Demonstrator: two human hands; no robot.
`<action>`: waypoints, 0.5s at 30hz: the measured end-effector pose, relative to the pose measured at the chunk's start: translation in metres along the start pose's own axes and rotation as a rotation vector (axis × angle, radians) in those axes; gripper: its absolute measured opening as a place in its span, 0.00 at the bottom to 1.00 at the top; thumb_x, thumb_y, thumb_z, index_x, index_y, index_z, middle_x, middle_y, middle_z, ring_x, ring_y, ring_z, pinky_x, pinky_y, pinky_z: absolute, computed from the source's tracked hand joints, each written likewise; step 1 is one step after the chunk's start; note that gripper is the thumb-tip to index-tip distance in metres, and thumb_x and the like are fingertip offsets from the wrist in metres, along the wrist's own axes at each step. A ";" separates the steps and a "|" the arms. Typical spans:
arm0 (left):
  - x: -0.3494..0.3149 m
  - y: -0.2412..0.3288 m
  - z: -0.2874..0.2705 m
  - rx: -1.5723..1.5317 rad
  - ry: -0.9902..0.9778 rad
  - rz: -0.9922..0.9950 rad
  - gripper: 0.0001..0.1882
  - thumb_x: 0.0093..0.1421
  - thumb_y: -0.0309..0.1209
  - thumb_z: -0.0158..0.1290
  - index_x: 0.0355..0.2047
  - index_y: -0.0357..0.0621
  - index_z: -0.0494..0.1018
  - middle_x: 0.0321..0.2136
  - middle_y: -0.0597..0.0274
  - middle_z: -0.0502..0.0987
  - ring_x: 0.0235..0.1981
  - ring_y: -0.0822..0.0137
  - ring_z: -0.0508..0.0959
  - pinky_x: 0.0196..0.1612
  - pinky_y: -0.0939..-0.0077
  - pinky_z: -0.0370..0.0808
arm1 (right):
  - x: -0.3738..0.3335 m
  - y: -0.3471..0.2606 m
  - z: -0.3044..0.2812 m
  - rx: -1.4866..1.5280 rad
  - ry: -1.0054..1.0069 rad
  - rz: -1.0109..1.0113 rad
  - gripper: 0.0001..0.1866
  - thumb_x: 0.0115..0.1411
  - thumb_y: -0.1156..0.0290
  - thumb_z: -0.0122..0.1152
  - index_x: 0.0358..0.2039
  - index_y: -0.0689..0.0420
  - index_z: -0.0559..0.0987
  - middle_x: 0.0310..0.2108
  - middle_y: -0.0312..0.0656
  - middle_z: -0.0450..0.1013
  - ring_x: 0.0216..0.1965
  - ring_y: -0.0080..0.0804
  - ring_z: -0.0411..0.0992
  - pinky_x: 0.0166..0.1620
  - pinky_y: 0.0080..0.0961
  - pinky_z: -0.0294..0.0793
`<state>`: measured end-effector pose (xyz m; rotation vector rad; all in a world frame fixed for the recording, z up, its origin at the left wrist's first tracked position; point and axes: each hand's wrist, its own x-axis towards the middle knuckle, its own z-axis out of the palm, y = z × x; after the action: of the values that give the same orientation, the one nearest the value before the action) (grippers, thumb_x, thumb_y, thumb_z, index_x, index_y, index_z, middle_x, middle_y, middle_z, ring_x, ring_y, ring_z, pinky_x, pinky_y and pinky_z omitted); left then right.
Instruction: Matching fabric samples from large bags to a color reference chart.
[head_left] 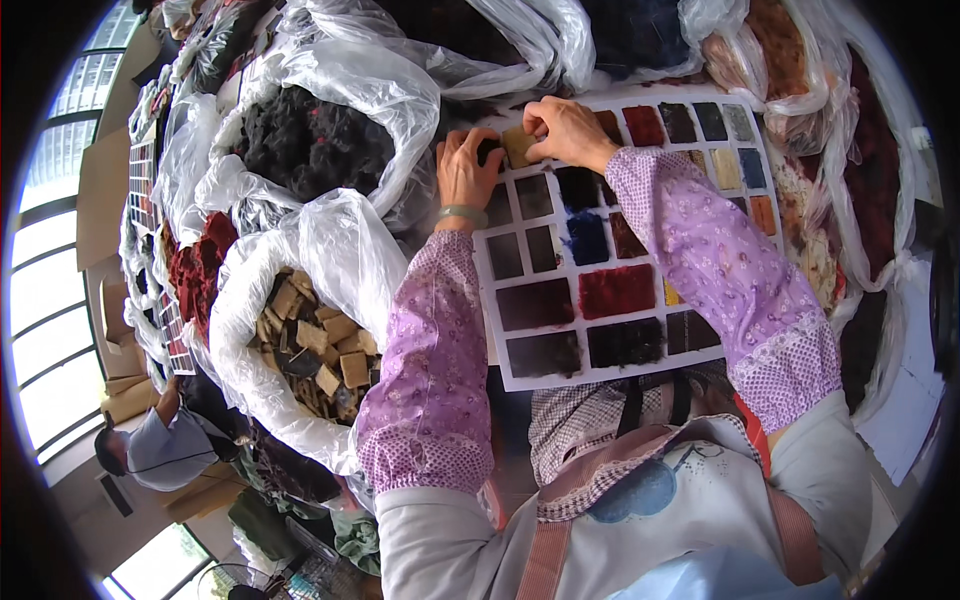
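Observation:
A white board [515,378] printed with a grid of coloured squares lies in front of me, its lower edge near my lap. Over its upper left corner, my left hand [466,178] has bent fingers curled round a small dark patch that I cannot make out. A flat tan square [517,146] sits between my hands. My right hand [570,130] pinches its right side with thumb and fingers. Dark, red and blue squares fill other cells, among them a large red square [616,291]. My right forearm hides part of the grid.
Left of the board stand plastic-lined containers: one of black fluffy fibre [315,145], one of tan and brown blocks [340,335]. Dark red fibre [205,265] lies farther left. More plastic bags [800,60] crowd the far right. Another person [175,445] works at lower left.

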<state>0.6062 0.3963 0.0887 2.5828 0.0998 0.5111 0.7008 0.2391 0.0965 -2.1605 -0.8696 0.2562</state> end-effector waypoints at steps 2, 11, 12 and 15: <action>0.003 -0.009 -0.002 -0.021 -0.059 -0.020 0.14 0.43 0.31 0.57 0.33 0.48 0.72 0.32 0.55 0.71 0.35 0.54 0.69 0.40 0.66 0.66 | 0.004 0.012 0.000 0.138 -0.101 0.008 0.13 0.34 0.71 0.65 0.23 0.57 0.73 0.22 0.38 0.71 0.27 0.29 0.71 0.33 0.25 0.69; 0.002 -0.012 -0.017 -0.028 -0.199 0.019 0.19 0.41 0.31 0.58 0.37 0.50 0.74 0.35 0.59 0.72 0.37 0.57 0.70 0.42 0.69 0.68 | 0.007 -0.001 0.000 0.072 -0.088 0.063 0.14 0.35 0.71 0.62 0.28 0.57 0.75 0.21 0.37 0.74 0.26 0.32 0.73 0.32 0.26 0.70; -0.001 -0.011 -0.017 -0.027 -0.195 0.016 0.19 0.41 0.31 0.58 0.37 0.50 0.74 0.35 0.59 0.72 0.37 0.57 0.70 0.42 0.69 0.68 | 0.007 -0.001 0.000 0.094 -0.125 0.048 0.13 0.37 0.70 0.62 0.28 0.55 0.76 0.23 0.37 0.73 0.28 0.35 0.73 0.34 0.27 0.70; -0.017 -0.009 -0.009 0.093 -0.040 0.148 0.14 0.41 0.30 0.57 0.33 0.52 0.75 0.33 0.64 0.72 0.35 0.59 0.71 0.39 0.68 0.70 | -0.008 0.012 0.017 -0.050 0.014 -0.163 0.11 0.40 0.68 0.62 0.28 0.52 0.76 0.27 0.37 0.72 0.31 0.36 0.72 0.35 0.29 0.69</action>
<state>0.5875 0.4055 0.0854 2.7038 -0.0843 0.5198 0.6929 0.2385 0.0754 -2.1203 -1.0474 0.1387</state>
